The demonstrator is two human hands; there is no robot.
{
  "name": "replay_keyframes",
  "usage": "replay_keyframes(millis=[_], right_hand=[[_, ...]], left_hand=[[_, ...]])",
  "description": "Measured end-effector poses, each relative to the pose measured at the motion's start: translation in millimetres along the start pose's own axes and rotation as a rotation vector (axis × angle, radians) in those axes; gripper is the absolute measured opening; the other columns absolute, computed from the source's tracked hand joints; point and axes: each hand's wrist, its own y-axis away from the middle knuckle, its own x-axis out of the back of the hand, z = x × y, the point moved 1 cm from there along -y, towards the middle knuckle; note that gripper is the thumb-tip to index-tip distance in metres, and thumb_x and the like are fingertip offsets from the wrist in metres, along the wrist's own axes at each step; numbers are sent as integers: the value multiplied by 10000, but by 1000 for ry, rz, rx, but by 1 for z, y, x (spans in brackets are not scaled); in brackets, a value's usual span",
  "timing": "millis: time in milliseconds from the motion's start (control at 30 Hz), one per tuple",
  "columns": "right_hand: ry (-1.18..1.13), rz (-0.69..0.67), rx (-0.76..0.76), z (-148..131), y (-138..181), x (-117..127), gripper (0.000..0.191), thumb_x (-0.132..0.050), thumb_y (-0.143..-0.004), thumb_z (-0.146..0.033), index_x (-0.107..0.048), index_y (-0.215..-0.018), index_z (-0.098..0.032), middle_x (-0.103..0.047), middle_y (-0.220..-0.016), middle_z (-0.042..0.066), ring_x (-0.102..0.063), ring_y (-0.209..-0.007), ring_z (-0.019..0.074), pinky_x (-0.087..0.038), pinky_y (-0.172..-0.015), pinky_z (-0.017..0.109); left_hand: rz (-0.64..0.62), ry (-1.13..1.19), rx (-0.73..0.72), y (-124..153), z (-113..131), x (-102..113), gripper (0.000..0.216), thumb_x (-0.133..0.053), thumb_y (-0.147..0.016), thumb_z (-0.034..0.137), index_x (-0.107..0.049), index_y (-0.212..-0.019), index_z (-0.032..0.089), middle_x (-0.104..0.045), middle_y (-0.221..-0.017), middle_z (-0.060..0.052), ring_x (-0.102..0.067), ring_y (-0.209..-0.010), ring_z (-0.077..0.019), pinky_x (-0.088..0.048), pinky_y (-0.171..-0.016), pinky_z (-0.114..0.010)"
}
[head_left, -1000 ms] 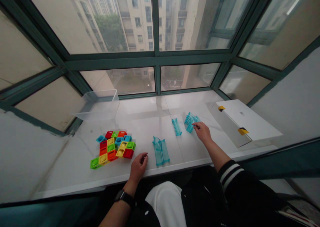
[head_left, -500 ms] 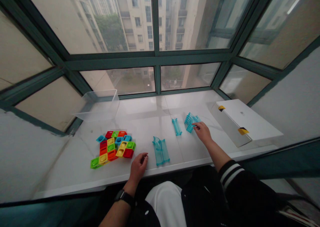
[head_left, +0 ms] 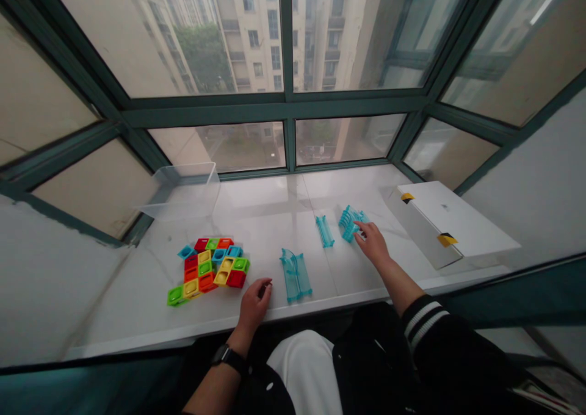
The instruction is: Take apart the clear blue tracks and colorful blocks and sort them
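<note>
Head view looks down on a white sill (head_left: 274,216) that runs beneath a green-framed window. The right hand (head_left: 374,244) is stretched out to the far right part of the sill, palm down, with its fingertips (head_left: 361,232) touching the near right edge of a small heap of teal track pieces (head_left: 349,220). Whether the fingers pinch a piece or only rest on the heap cannot be told from this angle. Just left of the heap, apart from it, lies 1 short teal track piece (head_left: 325,230), set lengthways from near to far. Nearer and further left lies a wider teal track section (head_left: 295,274), which looks like 2 channels side by side, close to the near edge of the sill.

The left hand (head_left: 254,302) rests on the near edge, just left of that wider section and not touching it. It is curled into a loose fist, knuckles up, with nothing showing inside it. A dark watch (head_left: 227,357) sits on its wrist.

Left of the left hand, a flat cluster of coloured blocks (head_left: 208,268) in red, orange, yellow, green and blue lies on the sill. A clear plastic bin (head_left: 183,190) stands at the far left against the window. A white box (head_left: 442,216) with 2 yellow tabs lies at the right end, near the heap but apart from it.
</note>
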Motion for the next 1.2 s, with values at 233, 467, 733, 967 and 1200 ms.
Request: replay_keyframes(millis=[233,467,733,967,1200], right_hand=[[-203,-14,111,-48,44,-11,299,-544,-982,-276,-671,-1248,-221,-626,-897,41,-608,-788,209,-550,-817,366],[-371,-523,193,-102,94,-62,517,-676,-925,-237,-580,-1431,-288,-621,-1171,64,-649,-890,172,-596,-815,338],[-217,-593,246,-141,100,-93,642,-750,-907,-261,-547,-1512,-327,-555,-1332,97,-637,-1062,221,-524,-1049,416],[-155,-615,244,-150,100,-100,569,-674,-924,-186,-557,-1478,-245,-644,-1262,122,-613,-1177,267,-496,-1056,415],[-154,-626,180,-145,98,-102,405,-627,-910,-101,-626,-1302,-203,-673,-1254,114,-624,-1197,246,-475,-1074,372]], left_hand=[[4,-6,-8,0,1,-1,293,-575,-949,426,-739,-1084,225,-783,-1005,-72,-737,-880,-233,-595,-826,-381],[-34,-2,-3,1,1,-3,323,-585,-951,431,-690,-1179,227,-765,-994,-47,-708,-809,-197,-586,-801,-362],[-228,-129,-154,7,21,-16,735,-793,-822,425,-500,-1477,271,-723,-1193,-67,-688,-955,-229,-552,-959,-437],[-350,-220,-226,5,42,-21,266,-728,-836,221,-725,-1099,259,-695,-1141,-77,-661,-1078,-260,-514,-978,-412],[-322,-110,-132,3,39,-16,175,-598,-894,205,-693,-1041,219,-686,-1019,-72,-663,-945,-226,-537,-884,-367]])
